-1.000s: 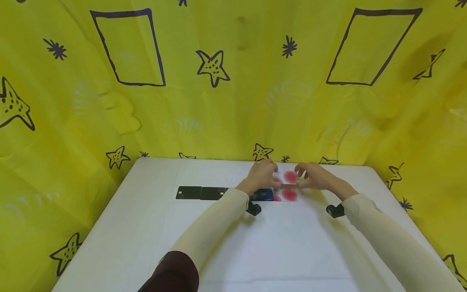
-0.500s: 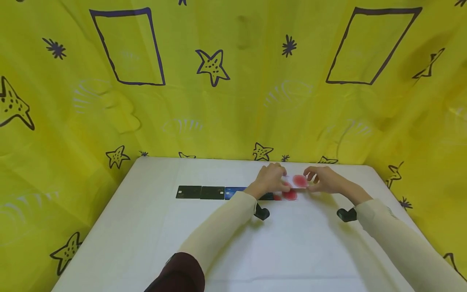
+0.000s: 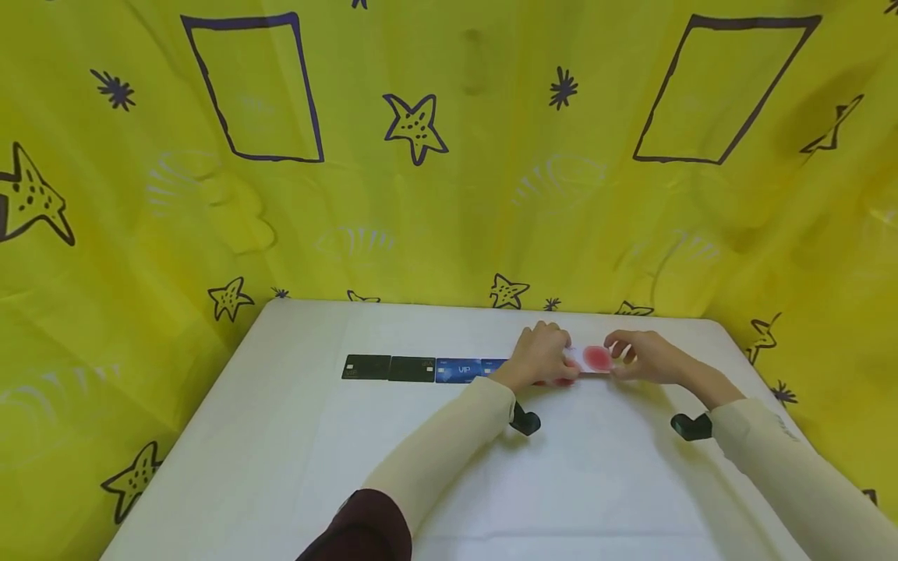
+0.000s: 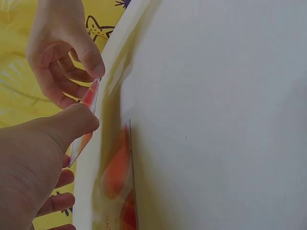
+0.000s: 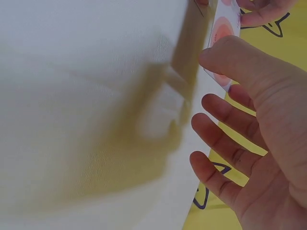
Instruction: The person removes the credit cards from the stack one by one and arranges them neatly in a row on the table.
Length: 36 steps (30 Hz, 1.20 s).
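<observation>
A white card with pink-red circles (image 3: 596,359) is held by both hands above the white table, near its back edge. My left hand (image 3: 543,354) pinches its left end, thumb in front. At its right end my right hand (image 3: 648,357) pinches it between thumb and index finger; the other fingers spread loosely in the right wrist view. Beneath the left hand lies another card with red circles (image 4: 117,172), flat on the table and partly covered in the head view. It ends a row with a blue VIP card (image 3: 457,370) and a second blue card (image 3: 493,366).
Two black cards, one at the far left (image 3: 368,366) and one beside it (image 3: 412,369), start the row. The white table (image 3: 561,483) meets a yellow curtain (image 3: 463,210) with drawn stars behind. Dark wrist mounts hang below both wrists.
Both hands have moved right and slightly toward me, carrying the circle-patterned card along. The blue cards, hidden behind the left forearm earlier, now show more.
</observation>
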Each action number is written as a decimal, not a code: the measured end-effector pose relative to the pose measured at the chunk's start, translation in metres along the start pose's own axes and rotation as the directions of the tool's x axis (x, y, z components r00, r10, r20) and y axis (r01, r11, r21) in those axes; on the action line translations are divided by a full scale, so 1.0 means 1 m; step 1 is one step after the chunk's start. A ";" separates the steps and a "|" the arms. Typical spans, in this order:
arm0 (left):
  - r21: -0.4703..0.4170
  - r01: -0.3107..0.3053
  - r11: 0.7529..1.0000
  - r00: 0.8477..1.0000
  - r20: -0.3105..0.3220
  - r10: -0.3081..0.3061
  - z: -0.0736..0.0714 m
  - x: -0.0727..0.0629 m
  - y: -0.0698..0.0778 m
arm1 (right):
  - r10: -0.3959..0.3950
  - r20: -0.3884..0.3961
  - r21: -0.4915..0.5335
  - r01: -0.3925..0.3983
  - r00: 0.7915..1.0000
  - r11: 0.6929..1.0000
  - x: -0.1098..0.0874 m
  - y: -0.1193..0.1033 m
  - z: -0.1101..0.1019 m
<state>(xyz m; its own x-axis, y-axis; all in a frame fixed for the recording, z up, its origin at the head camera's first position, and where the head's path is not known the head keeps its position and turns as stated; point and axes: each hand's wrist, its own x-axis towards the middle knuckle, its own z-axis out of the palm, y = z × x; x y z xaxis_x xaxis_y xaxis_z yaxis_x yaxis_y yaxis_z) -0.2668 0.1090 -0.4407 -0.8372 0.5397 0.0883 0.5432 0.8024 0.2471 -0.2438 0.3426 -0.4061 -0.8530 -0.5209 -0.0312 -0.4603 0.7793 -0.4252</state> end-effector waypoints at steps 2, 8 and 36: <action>-0.008 -0.006 1.000 1.000 -0.011 0.006 0.003 0.000 0.002 | 0.004 -0.002 -0.012 -0.004 1.000 1.000 -0.003 0.002 0.000; -0.054 -0.017 0.998 1.000 -0.016 0.016 0.011 -0.001 0.007 | 0.020 0.016 -0.010 -0.020 1.000 1.000 -0.008 0.006 0.001; -0.003 -0.021 1.000 1.000 -0.002 0.021 0.021 -0.002 0.016 | 0.025 0.057 0.003 -0.026 0.998 1.000 -0.012 0.012 0.002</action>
<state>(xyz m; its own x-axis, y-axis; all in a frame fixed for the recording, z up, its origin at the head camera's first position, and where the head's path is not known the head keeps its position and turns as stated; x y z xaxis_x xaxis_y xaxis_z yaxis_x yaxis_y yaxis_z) -0.2551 0.1258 -0.4572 -0.8256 0.5560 0.0957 0.5607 0.7899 0.2481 -0.2388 0.3569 -0.4128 -0.8491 -0.5199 -0.0934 -0.4375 0.7912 -0.4274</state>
